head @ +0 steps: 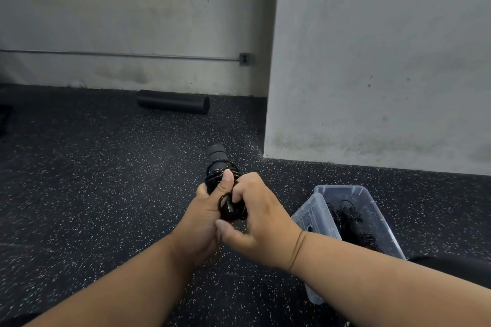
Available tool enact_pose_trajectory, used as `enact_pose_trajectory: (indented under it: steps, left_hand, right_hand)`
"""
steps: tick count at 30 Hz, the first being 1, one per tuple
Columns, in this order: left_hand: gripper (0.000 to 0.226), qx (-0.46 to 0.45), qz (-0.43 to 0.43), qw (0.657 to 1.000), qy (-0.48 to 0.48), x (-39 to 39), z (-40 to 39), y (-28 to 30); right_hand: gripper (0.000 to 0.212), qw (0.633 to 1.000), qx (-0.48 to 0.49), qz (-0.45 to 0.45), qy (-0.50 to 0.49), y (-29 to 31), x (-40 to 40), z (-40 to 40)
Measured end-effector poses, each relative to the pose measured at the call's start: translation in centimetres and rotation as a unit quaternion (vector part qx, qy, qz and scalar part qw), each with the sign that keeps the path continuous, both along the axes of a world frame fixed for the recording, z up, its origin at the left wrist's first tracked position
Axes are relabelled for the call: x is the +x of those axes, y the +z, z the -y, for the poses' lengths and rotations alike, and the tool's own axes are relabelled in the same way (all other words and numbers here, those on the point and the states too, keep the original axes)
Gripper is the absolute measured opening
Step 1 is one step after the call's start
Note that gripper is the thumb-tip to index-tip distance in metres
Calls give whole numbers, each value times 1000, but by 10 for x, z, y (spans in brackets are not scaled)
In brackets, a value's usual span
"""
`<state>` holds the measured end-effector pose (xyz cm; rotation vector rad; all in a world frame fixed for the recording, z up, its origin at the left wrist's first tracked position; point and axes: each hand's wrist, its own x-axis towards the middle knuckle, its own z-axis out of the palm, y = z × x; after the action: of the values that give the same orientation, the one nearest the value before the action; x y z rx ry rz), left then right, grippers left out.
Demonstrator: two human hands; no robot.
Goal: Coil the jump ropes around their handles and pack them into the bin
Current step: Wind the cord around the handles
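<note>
The left hand (206,210) grips the black jump rope handles (216,158), thumb pressed on the coiled rope (221,178). At its 3 o'clock, touching, the right hand (259,216) pinches a rope loop (229,207). The handles' long axis runs away from the person, free end toward 12 o'clock. Their lower part is hidden inside the fists. The clear bin (372,210) sits on the floor (93,180) at 4 o'clock, holding dark tangled ropes (350,220), hard to make out.

We see a dim, flat-lit room with soft, even light and no hard shadows. The wide-angle lens bends the wall conduit (119,55) near the edges. The black foam roller (173,105) looks slightly soft, and dark areas lose detail on the speckled floor (79,194).
</note>
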<state>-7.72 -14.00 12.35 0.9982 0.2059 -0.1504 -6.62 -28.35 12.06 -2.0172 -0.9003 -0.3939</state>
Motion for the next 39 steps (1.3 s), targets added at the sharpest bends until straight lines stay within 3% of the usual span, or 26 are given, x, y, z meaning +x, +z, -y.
enact_pose_trajectory:
  steps: [8, 12, 14, 17, 23, 26, 33, 39]
  left_hand:
    - [74, 25, 21, 999, 5, 4, -3, -5]
    - [52, 139, 0, 990, 40, 8, -8, -12]
    - [54, 198, -13, 978, 68, 12, -14, -18]
    - [62, 223, -41, 973, 50, 18, -25, -21]
    - [59, 193, -65, 978, -57, 19, -22, -20]
    - [48, 155, -59, 984, -56, 19, -22, -16]
    - [48, 124, -57, 987, -85, 19, -24, -11]
    - [61, 38, -49, 983, -171, 6, -13, -12]
  right_hand:
    - [14, 991, -32, 106, -80, -6, 5, -2]
    - [13, 990, -32, 132, -43, 7, -1, 1]
    - [12, 998, -15, 64, -14, 19, -4, 2]
    - [19, 995, 43, -68, -59, 32, 11, 10]
    - [10, 998, 4, 18, -55, 38, 32, 31]
    - [11, 997, 20, 15, -79, 35, 38, 35]
    - [19, 988, 48, -18, -143, 38, 50, 48]
    - [22, 942, 125, -262, -172, 7, 51, 27]
